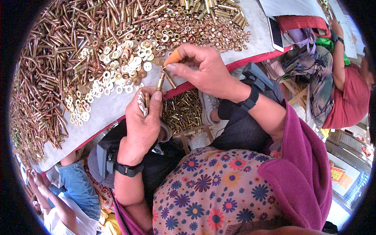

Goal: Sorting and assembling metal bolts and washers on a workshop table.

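Between thumb and fingers, my left hand (140,127) grips a brass-coloured bolt (160,82), its upper end pointing away from me. White wrapping covers part of a left finger. My right hand (213,72), with an orange finger cover on its index finger, is closed in a pinch at the bolt's upper end. A second bolt (170,80) slants down from under the right fingertips; exactly how it is held is hidden. Both hands are over the table's near edge, close to a spread of flat washers (107,84).
Piled bolts (47,82) cover the table's left side; hex nuts (192,29) lie toward the back. A phone (275,34) rests at the right edge. Below, between my legs, is a heap of bolts (182,111). People sit at right (348,96) and lower left (68,211).
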Demonstrator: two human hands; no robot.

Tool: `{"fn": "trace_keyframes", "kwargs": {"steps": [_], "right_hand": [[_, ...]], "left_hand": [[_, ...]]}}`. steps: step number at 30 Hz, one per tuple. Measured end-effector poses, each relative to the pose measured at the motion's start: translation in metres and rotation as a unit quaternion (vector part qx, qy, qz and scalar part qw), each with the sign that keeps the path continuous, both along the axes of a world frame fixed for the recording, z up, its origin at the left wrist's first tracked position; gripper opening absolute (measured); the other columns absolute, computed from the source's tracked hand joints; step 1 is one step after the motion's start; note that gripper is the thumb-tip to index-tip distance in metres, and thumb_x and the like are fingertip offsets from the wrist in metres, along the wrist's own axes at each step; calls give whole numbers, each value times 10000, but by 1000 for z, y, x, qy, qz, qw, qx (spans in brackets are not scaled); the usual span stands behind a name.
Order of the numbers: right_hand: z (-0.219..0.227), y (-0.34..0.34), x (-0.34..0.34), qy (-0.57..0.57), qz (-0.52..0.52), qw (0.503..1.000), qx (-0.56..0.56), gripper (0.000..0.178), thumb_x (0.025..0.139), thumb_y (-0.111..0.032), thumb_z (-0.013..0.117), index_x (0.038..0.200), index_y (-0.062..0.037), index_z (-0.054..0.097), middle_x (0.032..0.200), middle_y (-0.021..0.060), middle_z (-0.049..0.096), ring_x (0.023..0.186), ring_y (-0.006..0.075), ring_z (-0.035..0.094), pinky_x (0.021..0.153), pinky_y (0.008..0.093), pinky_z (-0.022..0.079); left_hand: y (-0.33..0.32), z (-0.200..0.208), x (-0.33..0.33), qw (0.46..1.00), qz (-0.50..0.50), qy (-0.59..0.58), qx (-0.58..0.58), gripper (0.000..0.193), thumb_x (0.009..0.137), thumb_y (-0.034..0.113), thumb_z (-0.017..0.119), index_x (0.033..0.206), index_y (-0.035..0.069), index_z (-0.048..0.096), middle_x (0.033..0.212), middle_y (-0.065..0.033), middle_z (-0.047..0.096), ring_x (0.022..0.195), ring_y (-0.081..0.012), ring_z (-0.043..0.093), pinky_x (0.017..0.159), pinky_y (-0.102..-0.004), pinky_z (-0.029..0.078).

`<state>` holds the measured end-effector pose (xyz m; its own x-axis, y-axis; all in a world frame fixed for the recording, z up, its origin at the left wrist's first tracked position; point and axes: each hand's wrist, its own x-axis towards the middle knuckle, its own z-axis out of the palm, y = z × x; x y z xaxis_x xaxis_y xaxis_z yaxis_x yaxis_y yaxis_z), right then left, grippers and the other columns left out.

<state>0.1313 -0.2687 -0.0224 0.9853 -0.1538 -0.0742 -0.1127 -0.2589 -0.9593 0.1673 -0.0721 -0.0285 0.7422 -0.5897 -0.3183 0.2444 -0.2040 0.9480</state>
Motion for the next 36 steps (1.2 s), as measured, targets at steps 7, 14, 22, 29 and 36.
{"fn": "trace_keyframes", "kwargs": {"steps": [7, 14, 22, 29, 36], "right_hand": [[-5, -5, -1, 45, 44, 974, 220, 153, 853, -38, 670, 986, 25, 631, 913, 38, 646, 824, 77, 615, 764, 213, 516], [-1, -12, 1, 122, 122, 954, 245, 221, 822, -29, 702, 1023, 18, 626, 919, 44, 650, 850, 85, 622, 784, 226, 511], [-12, -19, 11, -182, 17, 916, -357, 190, 760, -57, 698, 949, -53, 681, 779, 59, 582, 684, 189, 598, 593, 298, 458], [-26, -21, 13, -211, -5, 917, -339, 125, 747, -56, 693, 861, -25, 652, 770, 80, 580, 639, 233, 582, 560, 307, 459], [3, -4, 8, -8, 10, 998, -60, 93, 849, -70, 655, 917, -8, 643, 848, 27, 633, 708, 65, 579, 599, 225, 476]], "left_hand": [[-4, 5, 1, 1000, -28, -4, 11, 117, 966, 118, 529, 935, 10, 561, 665, 44, 487, 586, -35, 406, 525, -208, 358], [1, -10, -3, 991, -64, -120, 20, 129, 969, 138, 523, 958, 22, 579, 694, 66, 478, 604, -29, 386, 527, -207, 336], [0, -2, 1, 996, -37, -82, 22, 61, 941, 66, 546, 924, 12, 567, 666, 24, 510, 608, -53, 418, 549, -227, 380], [2, -5, 3, 994, -34, -103, 31, 88, 945, 88, 548, 924, 5, 569, 679, 15, 524, 618, -56, 436, 558, -232, 391], [3, -6, 2, 997, -8, -69, 20, 97, 948, 95, 548, 914, 7, 566, 684, 14, 530, 618, -57, 451, 559, -237, 399]]}}
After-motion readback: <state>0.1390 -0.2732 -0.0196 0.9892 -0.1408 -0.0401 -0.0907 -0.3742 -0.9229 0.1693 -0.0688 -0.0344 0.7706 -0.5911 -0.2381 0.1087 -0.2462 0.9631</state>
